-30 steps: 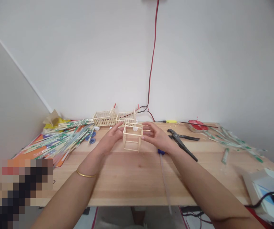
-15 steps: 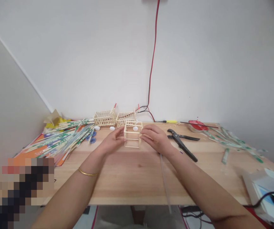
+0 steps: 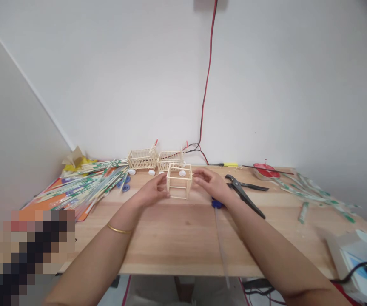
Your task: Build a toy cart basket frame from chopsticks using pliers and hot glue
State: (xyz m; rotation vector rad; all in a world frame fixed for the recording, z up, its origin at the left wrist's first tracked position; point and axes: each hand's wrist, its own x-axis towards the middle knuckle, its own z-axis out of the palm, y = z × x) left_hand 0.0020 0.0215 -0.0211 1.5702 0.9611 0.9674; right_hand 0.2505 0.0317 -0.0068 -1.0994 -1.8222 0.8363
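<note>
Squaring the stick cube frame: my left hand and right hand pinch its 2 sides on the table. Next likely needs steady, light pressure.

pliers: right of centre on table
wrappers: heaped left
wire: down wall
</note>
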